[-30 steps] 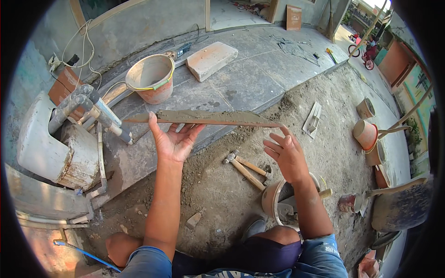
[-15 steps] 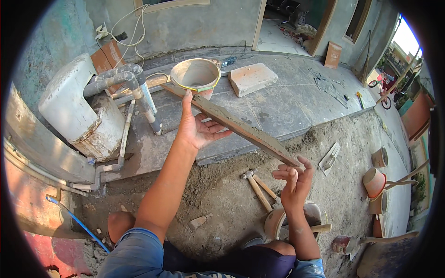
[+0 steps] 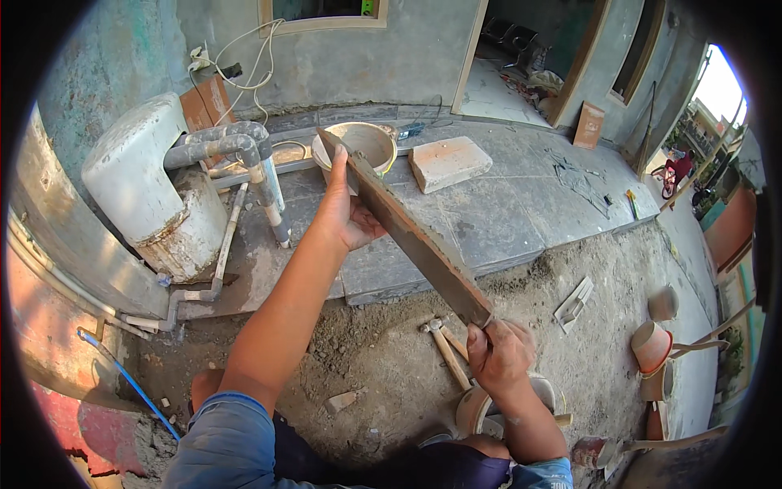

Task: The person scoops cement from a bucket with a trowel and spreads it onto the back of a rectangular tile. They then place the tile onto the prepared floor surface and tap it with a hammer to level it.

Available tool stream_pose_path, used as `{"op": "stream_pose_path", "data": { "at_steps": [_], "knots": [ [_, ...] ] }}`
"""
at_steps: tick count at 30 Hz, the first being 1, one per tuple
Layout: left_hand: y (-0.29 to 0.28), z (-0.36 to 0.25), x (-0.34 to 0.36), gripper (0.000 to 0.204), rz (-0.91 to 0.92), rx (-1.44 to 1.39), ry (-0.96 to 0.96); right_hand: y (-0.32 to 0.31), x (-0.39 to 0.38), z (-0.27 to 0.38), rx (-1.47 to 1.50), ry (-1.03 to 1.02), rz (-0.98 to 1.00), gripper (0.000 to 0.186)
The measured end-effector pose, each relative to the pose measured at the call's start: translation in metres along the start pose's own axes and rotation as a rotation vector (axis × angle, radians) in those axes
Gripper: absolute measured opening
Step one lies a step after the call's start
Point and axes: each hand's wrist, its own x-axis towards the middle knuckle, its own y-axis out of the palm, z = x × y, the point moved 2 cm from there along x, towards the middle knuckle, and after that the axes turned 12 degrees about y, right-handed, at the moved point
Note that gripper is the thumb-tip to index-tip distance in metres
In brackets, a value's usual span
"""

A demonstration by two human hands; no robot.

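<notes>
A long, narrow strip of tile [image 3: 419, 253] slants across the middle, its far end up to the left. Grey mortar clings along its upper edge. My left hand [image 3: 349, 218] holds it near the far end, thumb along the edge and fingers behind. At the near lower end, my right hand [image 3: 503, 354] grips the corner between thumb and fingers. Beyond the strip's far end stands a bucket [image 3: 376, 145], partly hidden by it. Below the strip, two hammers [image 3: 445, 352] lie on the dirt, and a second bucket [image 3: 472, 410] stands beside my right forearm.
A pale block [image 3: 450, 163] rests on the tiled step [image 3: 513, 200]. Left are a white tank [image 3: 134, 175] and grey pipes [image 3: 213, 148]. A trowel-like tool [image 3: 574, 305] lies on the dirt at right, near several buckets [image 3: 653, 346] and long handles. A blue hose [image 3: 130, 381] is lower left.
The strip has tilted more steeply and turned, showing its broad face. My right hand has moved down and closed on its lower end; its fingers were more spread before.
</notes>
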Motion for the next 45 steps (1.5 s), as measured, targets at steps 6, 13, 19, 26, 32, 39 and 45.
{"op": "stream_pose_path", "data": {
  "at_steps": [6, 13, 19, 26, 32, 39, 45],
  "knots": [
    [0.027, -0.016, 0.017, 0.099, -0.005, -0.108, 0.058, 0.007, 0.041, 0.025, 0.081, -0.056, 0.014, 0.022],
    [0.038, -0.024, 0.030, 0.085, 0.087, -0.219, 0.193, 0.003, 0.075, 0.044, 0.099, -0.041, -0.005, 0.022],
    [0.039, -0.023, 0.038, 0.051, 0.046, -0.378, 0.159, -0.005, 0.088, 0.051, 0.110, -0.039, -0.045, 0.024],
    [0.048, -0.036, 0.017, 0.040, -0.033, -0.389, 0.148, -0.006, 0.101, 0.064, 0.086, 0.042, -0.067, 0.023],
    [0.042, -0.044, 0.019, 0.040, -0.098, -0.418, 0.160, -0.005, 0.110, 0.066, 0.077, 0.052, -0.085, 0.022],
    [0.032, -0.044, 0.023, 0.039, -0.067, -0.406, 0.215, -0.002, 0.112, 0.066, 0.089, 0.067, -0.078, 0.021],
    [0.026, -0.048, 0.020, 0.040, -0.074, -0.473, 0.155, -0.001, 0.111, 0.064, 0.131, 0.108, -0.094, 0.020]
  ]
}}
